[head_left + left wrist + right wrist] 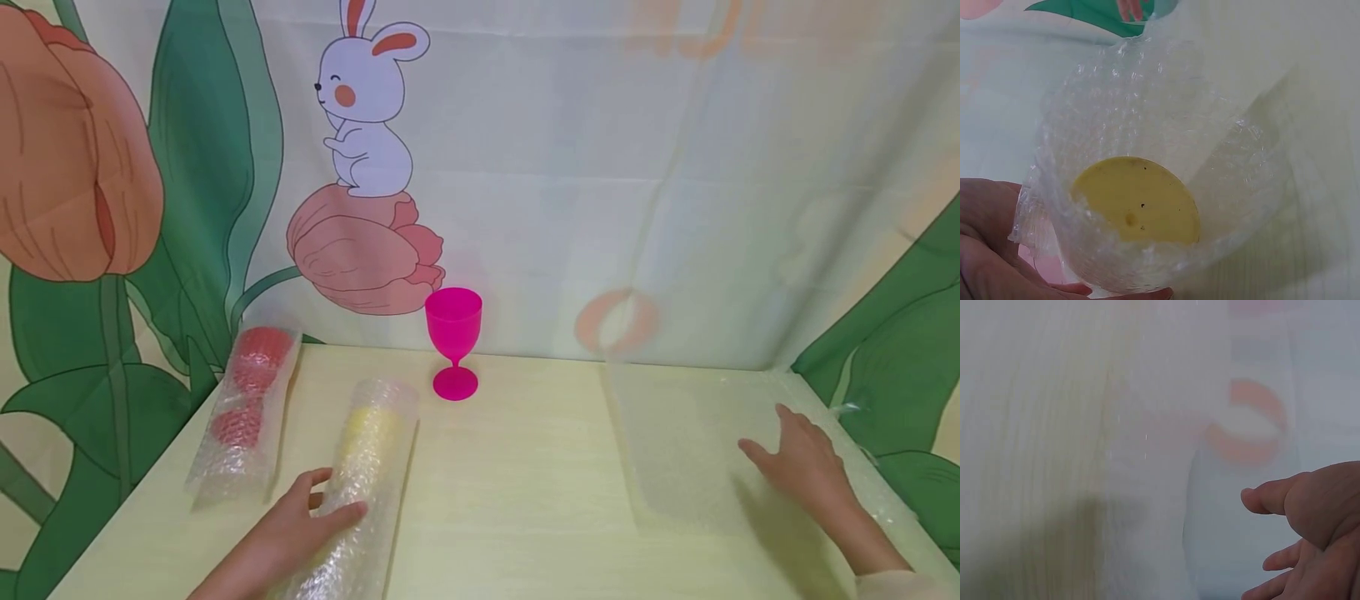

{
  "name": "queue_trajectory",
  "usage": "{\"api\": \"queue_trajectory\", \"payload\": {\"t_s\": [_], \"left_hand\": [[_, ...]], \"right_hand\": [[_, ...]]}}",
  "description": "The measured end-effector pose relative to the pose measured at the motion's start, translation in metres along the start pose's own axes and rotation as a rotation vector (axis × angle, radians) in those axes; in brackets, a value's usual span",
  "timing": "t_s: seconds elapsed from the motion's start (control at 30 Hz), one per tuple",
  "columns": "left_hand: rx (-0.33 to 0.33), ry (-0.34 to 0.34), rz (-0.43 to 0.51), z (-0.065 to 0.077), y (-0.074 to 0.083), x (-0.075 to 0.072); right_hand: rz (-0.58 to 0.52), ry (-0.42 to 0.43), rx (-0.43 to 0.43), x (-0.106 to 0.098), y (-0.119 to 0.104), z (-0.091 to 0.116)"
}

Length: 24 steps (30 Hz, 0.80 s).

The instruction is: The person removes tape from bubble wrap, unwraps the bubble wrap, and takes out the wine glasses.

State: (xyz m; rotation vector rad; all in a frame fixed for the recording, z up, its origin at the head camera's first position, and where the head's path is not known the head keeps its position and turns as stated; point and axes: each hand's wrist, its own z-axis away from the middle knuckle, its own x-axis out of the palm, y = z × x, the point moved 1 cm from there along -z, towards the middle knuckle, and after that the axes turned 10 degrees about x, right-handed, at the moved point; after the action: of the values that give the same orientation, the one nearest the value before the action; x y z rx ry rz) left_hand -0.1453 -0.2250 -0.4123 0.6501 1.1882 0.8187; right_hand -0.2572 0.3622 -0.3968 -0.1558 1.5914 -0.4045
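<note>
My left hand (296, 517) grips a roll of bubble wrap (375, 508) around a yellow object at the front left, thumb across its top. The left wrist view looks into the roll's end, where a flat round yellow base (1141, 200) shows; the wrap hides the rest. My right hand (813, 467) hovers over flat bubble wrap sheets (675, 450) at the right, fingers spread and holding nothing. In the right wrist view its thumb and fingers (1279, 559) stand apart. A bright pink goblet (453, 325) stands upright near the table's back edge.
At the far left lies a red object (258, 367) in bubble wrap, apart from the roll in my left hand. Behind the pale table (517, 475) hangs a cloth (525, 167) printed with a rabbit and tulips.
</note>
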Motion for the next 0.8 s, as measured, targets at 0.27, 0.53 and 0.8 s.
{"api": "queue_trajectory", "payload": {"t_s": [0.27,0.53,0.8], "left_hand": [[-0.032,-0.012,0.002,0.002,0.002,0.004],[-0.08,-0.012,0.011,0.003,0.006,0.01],[-0.046,-0.002,0.0,0.005,0.01,0.016]], "right_hand": [[-0.002,0.022,-0.044,0.009,-0.027,0.023],[-0.02,0.04,-0.09,0.011,-0.052,0.046],[-0.062,0.045,-0.153,0.017,-0.074,0.067]]}}
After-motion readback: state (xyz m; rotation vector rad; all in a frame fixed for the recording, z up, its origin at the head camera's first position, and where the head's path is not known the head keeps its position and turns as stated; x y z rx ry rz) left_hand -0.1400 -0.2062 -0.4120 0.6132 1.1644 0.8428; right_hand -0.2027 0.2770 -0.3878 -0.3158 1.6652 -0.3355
